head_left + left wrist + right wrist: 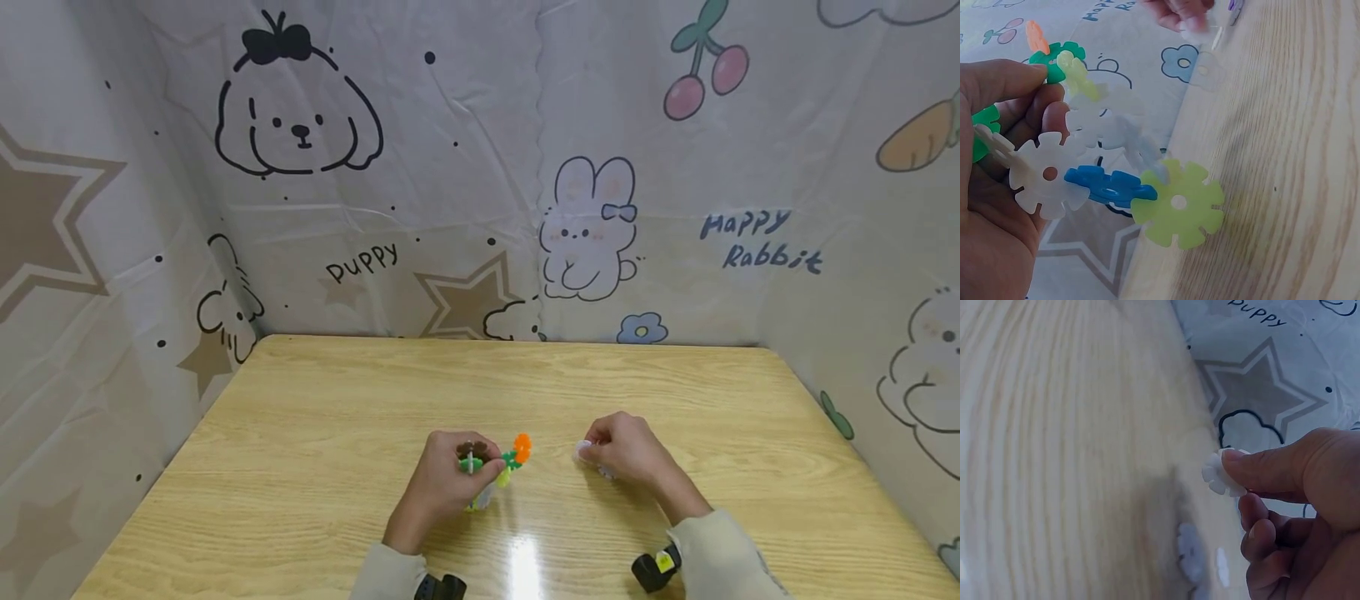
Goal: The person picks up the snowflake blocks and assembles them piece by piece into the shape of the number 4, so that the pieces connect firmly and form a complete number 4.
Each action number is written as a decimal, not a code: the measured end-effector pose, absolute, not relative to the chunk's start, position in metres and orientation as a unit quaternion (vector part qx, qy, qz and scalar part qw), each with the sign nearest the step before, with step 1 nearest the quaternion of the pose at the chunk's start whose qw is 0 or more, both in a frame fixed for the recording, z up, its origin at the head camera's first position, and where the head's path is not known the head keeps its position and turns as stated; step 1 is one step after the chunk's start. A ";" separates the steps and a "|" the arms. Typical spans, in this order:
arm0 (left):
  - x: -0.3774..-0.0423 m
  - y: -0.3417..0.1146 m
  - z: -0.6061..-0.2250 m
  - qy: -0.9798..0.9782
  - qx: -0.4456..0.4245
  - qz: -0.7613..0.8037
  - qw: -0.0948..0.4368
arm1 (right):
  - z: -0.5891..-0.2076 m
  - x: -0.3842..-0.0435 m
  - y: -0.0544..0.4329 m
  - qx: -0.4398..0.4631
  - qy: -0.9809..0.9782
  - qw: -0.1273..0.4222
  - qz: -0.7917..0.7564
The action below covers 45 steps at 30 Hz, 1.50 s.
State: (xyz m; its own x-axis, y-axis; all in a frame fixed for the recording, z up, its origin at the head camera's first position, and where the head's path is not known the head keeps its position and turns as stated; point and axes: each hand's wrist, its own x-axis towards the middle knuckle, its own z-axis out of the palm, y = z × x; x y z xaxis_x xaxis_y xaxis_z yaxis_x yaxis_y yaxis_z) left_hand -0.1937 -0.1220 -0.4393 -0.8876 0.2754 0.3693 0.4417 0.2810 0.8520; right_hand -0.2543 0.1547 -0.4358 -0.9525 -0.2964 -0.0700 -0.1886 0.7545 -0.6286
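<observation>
My left hand (446, 473) grips a joined cluster of notched plastic snowflake discs. In the left wrist view it includes a lime disc (1179, 203), a blue disc (1110, 185), a white disc (1050, 175), a green disc (1060, 59) and an orange disc (1036, 36). Brown pieces (472, 451) show between the fingers in the head view. Over to the right, my right hand (628, 450) pinches a white snowflake disc (1219, 475) between thumb and finger. Below it, loose white discs (1191, 550) lie on the table, partly blurred.
The wooden table (337, 400) runs back to a printed cloth (450, 208), which also hangs along both sides. Near the right hand, a small purple thing (1235, 9) is cut off by the top edge of the left wrist view.
</observation>
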 end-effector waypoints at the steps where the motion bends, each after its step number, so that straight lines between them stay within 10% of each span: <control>1: -0.194 -0.122 -0.439 -0.798 -0.224 -0.555 0.075 | -0.434 -0.254 0.154 -0.136 0.931 0.081 -0.328; 45: -0.195 -0.118 -0.437 -0.805 -0.223 -0.544 0.078 | -0.365 -0.222 0.113 -0.250 0.867 0.051 -0.427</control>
